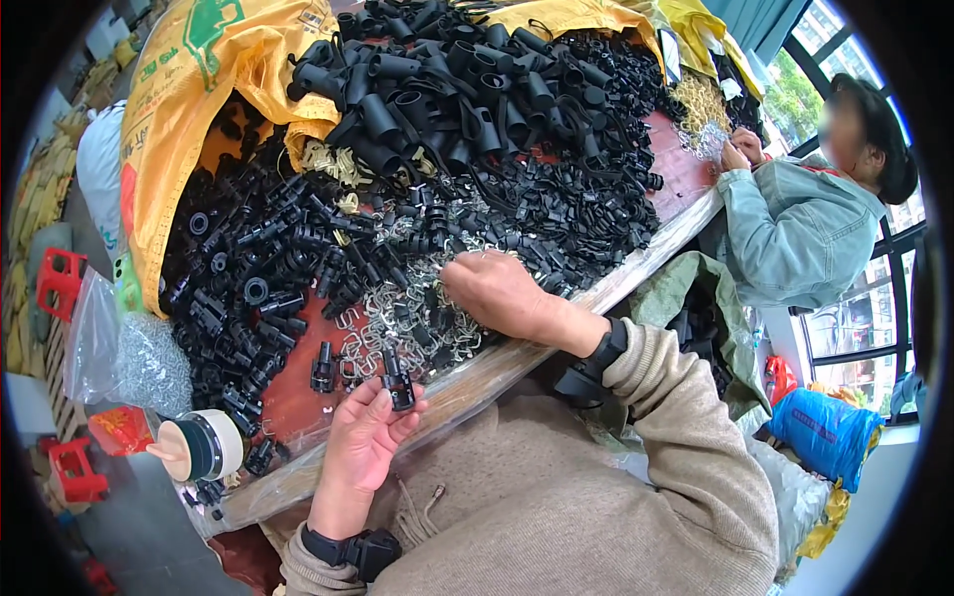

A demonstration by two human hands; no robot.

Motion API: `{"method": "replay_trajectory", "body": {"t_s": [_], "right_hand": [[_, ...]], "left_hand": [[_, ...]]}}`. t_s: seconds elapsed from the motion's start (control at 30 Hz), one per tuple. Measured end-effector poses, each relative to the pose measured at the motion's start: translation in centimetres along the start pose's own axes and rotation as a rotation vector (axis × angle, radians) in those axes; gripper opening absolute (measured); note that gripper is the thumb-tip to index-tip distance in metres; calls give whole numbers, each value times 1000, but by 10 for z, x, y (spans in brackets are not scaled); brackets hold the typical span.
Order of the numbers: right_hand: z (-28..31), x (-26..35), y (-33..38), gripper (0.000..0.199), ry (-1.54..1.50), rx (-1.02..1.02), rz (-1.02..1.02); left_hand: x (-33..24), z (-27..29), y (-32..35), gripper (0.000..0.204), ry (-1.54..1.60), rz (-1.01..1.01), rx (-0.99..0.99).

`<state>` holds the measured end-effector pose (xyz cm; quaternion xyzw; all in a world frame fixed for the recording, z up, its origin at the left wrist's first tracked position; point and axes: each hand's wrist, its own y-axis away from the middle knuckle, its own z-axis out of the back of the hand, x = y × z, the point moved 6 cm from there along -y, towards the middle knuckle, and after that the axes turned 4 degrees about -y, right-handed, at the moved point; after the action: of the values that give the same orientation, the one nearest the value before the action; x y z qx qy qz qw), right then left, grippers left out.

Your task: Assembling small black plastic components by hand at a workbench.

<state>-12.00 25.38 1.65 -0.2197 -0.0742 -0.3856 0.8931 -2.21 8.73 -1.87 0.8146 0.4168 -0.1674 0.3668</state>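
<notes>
Near the front edge of the table, my left hand (372, 432) grips a black plastic fitting (397, 375) between thumb and fingers, its narrow end pointing up. Over a pile of bent metal clips (383, 328), my right hand (505, 295) is closed with its fingers curled down. What its fingertips hold, if anything, is hidden behind the hand. Another small black fitting (323, 368) stands on the red tabletop beside the clips. Many similar black parts (238, 258) are heaped to the left.
Black tubular pieces (437, 89) form a tall heap at the back. A yellow woven sack (164, 129) lies open at left. A white and dark green container (204, 444) sits at the near left corner. A co-worker (795, 228) handles small metal pieces at the far right.
</notes>
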Motion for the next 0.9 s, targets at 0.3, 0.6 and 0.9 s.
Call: {"method": "replay_trajectory", "body": {"t_s": [0.3,0.6,0.9], "right_hand": [[18,-7,-12,9,-600,-77,-245],[11,-5,-12,10,-506,37,-275],[-10,0,-5,12,-1029,182,-492]], "left_hand": [[0,2,2,24,34,-20,-7],[-2,0,2,25,67,-32,29],[-2,-2,1,26,96,-53,72]]}}
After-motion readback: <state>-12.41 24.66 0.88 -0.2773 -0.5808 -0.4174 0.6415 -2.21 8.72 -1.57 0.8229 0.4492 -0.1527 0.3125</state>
